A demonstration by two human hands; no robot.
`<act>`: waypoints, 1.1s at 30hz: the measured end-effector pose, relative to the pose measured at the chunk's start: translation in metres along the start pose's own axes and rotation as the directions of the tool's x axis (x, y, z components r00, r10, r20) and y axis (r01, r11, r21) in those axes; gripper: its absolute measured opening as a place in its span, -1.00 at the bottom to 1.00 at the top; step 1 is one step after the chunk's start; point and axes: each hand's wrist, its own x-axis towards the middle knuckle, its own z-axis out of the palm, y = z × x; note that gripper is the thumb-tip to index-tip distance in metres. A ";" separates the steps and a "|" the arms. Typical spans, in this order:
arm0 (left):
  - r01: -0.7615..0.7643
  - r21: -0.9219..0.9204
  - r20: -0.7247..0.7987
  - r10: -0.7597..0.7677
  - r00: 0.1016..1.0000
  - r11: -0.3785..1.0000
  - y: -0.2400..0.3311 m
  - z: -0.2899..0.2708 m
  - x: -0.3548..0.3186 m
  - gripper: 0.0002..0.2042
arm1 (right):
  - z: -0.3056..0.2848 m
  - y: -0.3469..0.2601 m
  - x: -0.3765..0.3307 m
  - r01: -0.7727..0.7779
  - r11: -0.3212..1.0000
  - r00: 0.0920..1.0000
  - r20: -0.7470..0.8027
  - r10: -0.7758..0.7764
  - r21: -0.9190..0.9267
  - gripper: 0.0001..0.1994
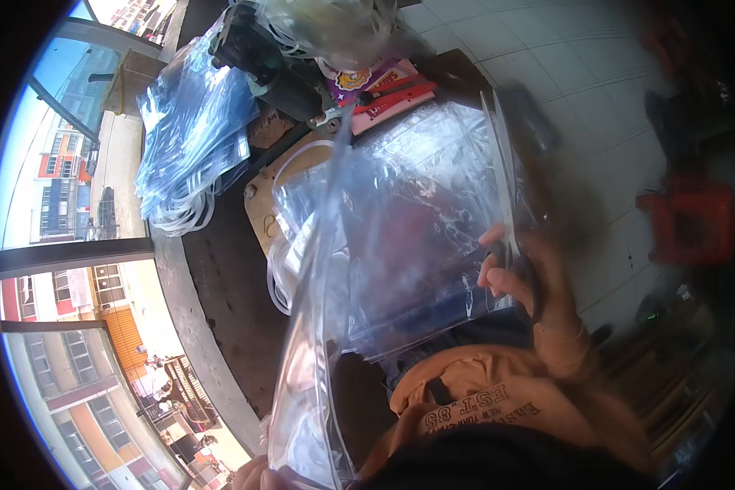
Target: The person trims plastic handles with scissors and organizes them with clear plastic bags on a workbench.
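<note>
At the lower edge, my left hand (263,474) is only partly in view, gripping the bottom end of a clear plastic bag (312,351). That bag stretches upward as a long, narrow, slightly blurred strip. My right hand (521,273) is wrapped round the handles of a pair of scissors (501,163). Their long blades point away from me and look slightly parted. Between the hands lies a stack of clear plastic bags (416,212), wrinkled and shiny. The scissors are by the stack's right edge; whether they touch it I cannot tell.
Bluish clear bags with white tubular handles (192,139) are heaped at the far left. A dark green machine (273,69) stands behind the stack, beside red-handled tools (396,98) and a pink-purple packet (380,77). Windows (65,180) line the left; a red stool-like object (690,216) is at right.
</note>
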 end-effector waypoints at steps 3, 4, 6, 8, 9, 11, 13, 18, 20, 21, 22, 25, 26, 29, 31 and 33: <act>0.048 -0.131 0.040 -0.043 0.998 0.990 0.023 0.028 0.001 -0.77 | -0.003 0.004 -0.010 -0.113 0.991 0.991 0.060 0.118 -0.077 -0.67; 0.219 -0.264 0.032 -0.218 0.975 0.939 0.031 0.054 -0.001 -0.81 | -0.009 0.010 -0.014 -0.137 0.986 0.990 0.027 0.140 -0.096 -0.66; 0.267 -0.246 0.155 -0.235 0.960 0.932 0.042 0.047 -0.008 -0.84 | -0.010 0.016 -0.018 -0.122 0.979 0.992 0.016 0.126 -0.164 -0.66; 0.131 -0.528 0.057 -0.118 0.991 0.839 0.062 0.053 -0.016 -0.85 | -0.012 0.028 -0.021 -0.084 0.978 0.995 -0.062 0.073 -0.192 -0.66; 0.089 -0.673 0.104 -0.026 0.994 0.735 0.062 0.051 -0.028 -0.85 | -0.014 0.033 -0.021 -0.068 0.976 0.994 -0.098 0.049 -0.205 -0.66; 0.182 -0.622 0.121 -0.136 0.983 0.762 0.062 0.050 -0.039 -0.89 | -0.011 0.034 -0.020 -0.122 0.981 0.983 -0.159 0.097 -0.151 -0.67; 0.360 -0.157 0.070 -0.353 0.933 0.920 0.032 0.043 -0.049 -0.87 | -0.007 0.029 -0.019 -0.142 0.976 0.982 -0.150 0.117 -0.165 -0.68; 0.665 0.388 -0.367 -0.555 0.747 0.638 -0.070 -0.011 -0.060 -0.93 | 0.001 0.042 -0.012 -0.070 0.966 0.996 -0.066 0.055 -0.251 -0.65; 0.711 0.432 -0.515 -0.495 0.699 0.554 -0.082 -0.032 -0.055 -0.93 | -0.003 0.048 -0.012 -0.063 0.962 0.997 -0.069 0.046 -0.266 -0.65; 0.695 0.454 -0.549 -0.439 0.711 0.557 -0.085 -0.039 -0.051 -0.92 | -0.008 0.052 -0.011 -0.053 0.951 0.997 -0.066 0.034 -0.304 -0.64; 0.653 0.479 -0.557 -0.372 0.742 0.586 -0.087 -0.042 -0.048 -0.92 | -0.010 0.053 -0.010 -0.063 0.960 0.996 -0.084 0.042 -0.272 -0.64; 0.397 0.610 -0.442 -0.122 0.889 0.686 -0.073 -0.037 -0.035 -0.92 | -0.011 0.053 -0.008 -0.074 0.977 0.994 -0.099 0.055 -0.200 -0.65; 0.269 0.631 -0.344 -0.048 0.938 0.728 -0.061 -0.030 -0.029 -0.91 | -0.008 0.050 -0.008 -0.084 0.982 0.993 -0.102 0.067 -0.170 -0.65; 0.189 0.261 -0.064 -0.178 0.982 0.947 0.018 0.042 -0.015 -0.92 | -0.009 0.047 -0.008 -0.112 0.980 0.983 -0.160 0.086 -0.163 -0.64; 0.234 -0.151 0.213 -0.200 0.956 0.960 0.071 0.073 -0.016 -0.79 | -0.013 0.041 -0.012 -0.129 0.974 0.983 -0.154 0.101 -0.187 -0.63; 0.220 -0.455 0.355 -0.051 0.933 0.863 0.100 0.094 -0.044 -0.76 | -0.010 0.034 -0.016 -0.103 0.970 0.990 -0.118 0.078 -0.221 -0.62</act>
